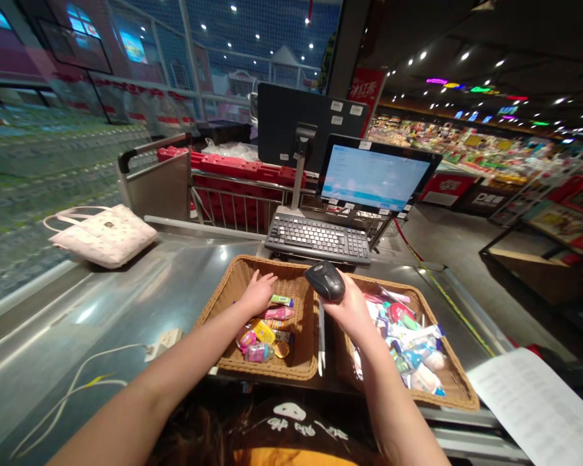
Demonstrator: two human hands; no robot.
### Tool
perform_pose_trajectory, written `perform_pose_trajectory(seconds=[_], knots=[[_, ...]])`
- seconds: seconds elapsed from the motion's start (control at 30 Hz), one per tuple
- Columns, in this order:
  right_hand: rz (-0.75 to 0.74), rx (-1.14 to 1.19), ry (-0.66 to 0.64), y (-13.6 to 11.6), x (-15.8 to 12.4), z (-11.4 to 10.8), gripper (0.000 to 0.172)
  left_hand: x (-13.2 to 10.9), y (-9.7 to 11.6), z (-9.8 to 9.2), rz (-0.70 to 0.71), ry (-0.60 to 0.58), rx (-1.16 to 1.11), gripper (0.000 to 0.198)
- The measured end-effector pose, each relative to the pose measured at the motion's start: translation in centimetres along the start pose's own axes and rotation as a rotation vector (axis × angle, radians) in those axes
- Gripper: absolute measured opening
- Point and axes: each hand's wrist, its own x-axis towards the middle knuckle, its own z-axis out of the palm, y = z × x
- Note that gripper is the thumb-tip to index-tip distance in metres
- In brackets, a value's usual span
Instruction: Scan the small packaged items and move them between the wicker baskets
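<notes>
Handbag point(104, 236): on the steel counter point(140, 291), well left of the left basket.
Left basket point(218, 291): wicker, holding small bright packets point(265, 333).
Left hand point(258, 291): inside the left basket, palm down and fingers curled; cannot tell whether it pinches anything.
Scanner point(325, 280): black, above the left basket's right rim.
Right hand point(352, 309): wrapped around the scanner.
Right basket point(459, 378): just right of the left basket.

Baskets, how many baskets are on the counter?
2. One wicker basket lies under the left hand; the other basket stands right beside it, under the right hand holding the scanner. None seems hidden.
</notes>
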Motion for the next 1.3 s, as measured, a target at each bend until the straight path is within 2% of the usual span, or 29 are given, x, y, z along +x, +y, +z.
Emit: perform_pose_trajectory(seconds=[0.2, 0.43, 0.53, 0.63, 0.73, 0.83, 0.9, 1.07, 1.2, 1.3], knots=[[-0.012, 0.013, 0.005, 0.2, -0.2, -0.2, 0.048, -0.6, -0.2, 1.7, -0.009, -0.051, 0.023, 0.016], [0.002, 0.0, 0.065, 1.0, -0.7, -1.8, 0.049, -0.6, 0.0, 3.2, -0.011, -0.109, 0.043, 0.024], [0.017, 0.01, 0.094, 1.4, -1.2, -2.9, 0.049, -0.4, 0.4, 2.8, -0.019, -0.132, 0.055, 0.022], [0.055, 0.015, 0.126, 2.1, -1.8, -4.6, 0.052, 0.5, 1.9, 1.1, -0.035, -0.114, 0.069, 0.017], [0.08, -0.003, 0.198, 2.9, -2.5, -7.1, 0.05, 2.3, 5.2, -1.8, 0.031, -0.019, 0.03, 0.021], [0.083, -0.074, 0.264, 3.9, -3.1, -10.0, 0.043, 4.7, 10.1, -4.5, 0.176, 0.092, -0.03, 0.033], [0.088, -0.1, 0.316, 4.7, -3.5, -11.9, 0.042, 6.3, 13.6, -5.4, 0.272, 0.134, -0.074, 0.044], [0.142, -0.147, 0.43, 7.4, -5.0, -15.4, 0.045, 9.9, 21.5, -5.2, 0.448, 0.099, -0.187, 0.063], [0.188, -0.187, 0.459, 9.2, -6.3, -17.2, 0.046, 12.2, 26.5, -4.5, 0.496, 0.036, -0.235, 0.059], [0.207, -0.205, 0.474, 10.1, -7.0, -18.4, 0.044, 13.4, 29.4, -3.8, 0.5, 0.027, -0.226, 0.051]])
